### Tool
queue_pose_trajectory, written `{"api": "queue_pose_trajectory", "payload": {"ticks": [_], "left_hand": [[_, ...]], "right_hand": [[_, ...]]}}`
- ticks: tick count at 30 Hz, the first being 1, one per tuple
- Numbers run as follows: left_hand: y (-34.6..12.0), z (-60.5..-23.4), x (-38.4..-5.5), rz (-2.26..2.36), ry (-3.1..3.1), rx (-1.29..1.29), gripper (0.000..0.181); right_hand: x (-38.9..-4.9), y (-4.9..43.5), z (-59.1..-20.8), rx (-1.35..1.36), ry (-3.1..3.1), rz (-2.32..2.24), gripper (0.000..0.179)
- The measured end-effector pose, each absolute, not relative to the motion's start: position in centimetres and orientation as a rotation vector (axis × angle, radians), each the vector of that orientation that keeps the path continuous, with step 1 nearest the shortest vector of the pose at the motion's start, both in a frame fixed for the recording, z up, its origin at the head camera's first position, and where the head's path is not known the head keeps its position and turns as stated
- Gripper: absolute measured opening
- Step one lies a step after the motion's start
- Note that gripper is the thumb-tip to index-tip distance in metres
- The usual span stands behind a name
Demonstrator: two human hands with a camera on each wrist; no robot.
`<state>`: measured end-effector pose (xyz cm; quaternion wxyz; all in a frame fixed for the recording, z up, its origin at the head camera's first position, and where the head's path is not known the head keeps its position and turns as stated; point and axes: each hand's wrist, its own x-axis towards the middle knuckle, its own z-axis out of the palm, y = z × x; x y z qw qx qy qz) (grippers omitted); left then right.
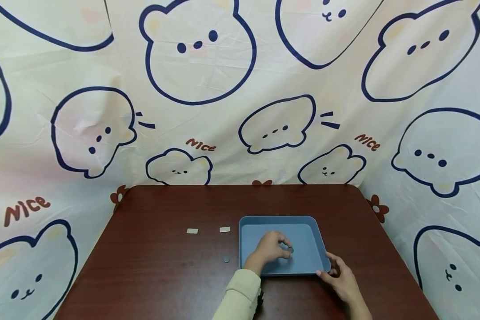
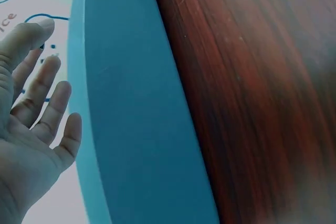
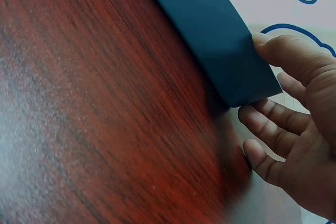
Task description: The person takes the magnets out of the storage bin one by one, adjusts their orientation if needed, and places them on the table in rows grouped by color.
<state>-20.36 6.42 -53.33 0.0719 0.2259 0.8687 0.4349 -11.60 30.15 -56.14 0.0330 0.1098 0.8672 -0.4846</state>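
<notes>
A shallow blue tray [image 1: 304, 266] lies on the brown table. My left hand [image 1: 273, 250] reaches over its near rim, thumb and index finger curled together around a small dark disc [image 1: 290, 250] above the tray floor. In the left wrist view, the same hand [image 2: 39, 114] shows beyond the tray wall [image 2: 136, 103], its other fingers spread and loosely bent. At the tray's near right corner, my right hand [image 1: 341, 276] grips the rim. The right wrist view has the thumb of that hand [image 3: 294, 114] against the tray wall [image 3: 220, 40], with fingertips at the corner.
Left of the tray, a small blue-green disc [image 1: 226, 259] lies on the table [image 1: 164, 275]. Farther back are two small pale rectangular pieces, one left [image 1: 192, 231] and one right [image 1: 225, 230]. Printed cloth [image 1: 224, 124] hangs behind and beside the table.
</notes>
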Motion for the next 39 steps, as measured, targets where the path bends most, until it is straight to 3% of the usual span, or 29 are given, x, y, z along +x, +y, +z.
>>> {"api": "queue_pose_trajectory", "payload": {"ticks": [16, 39], "left_hand": [[1.5, -52.1, -16.9, 1.256, 2.760, 0.684, 0.014], [-5.0, -52.3, -16.0, 1.440, 2.897, 0.548, 0.017]], "right_hand": [[-11.6, 30.1, -56.0, 0.349, 2.671, -1.464, 0.070], [-11.6, 30.2, -56.2, 0.313, 2.673, -1.500, 0.069]]}}
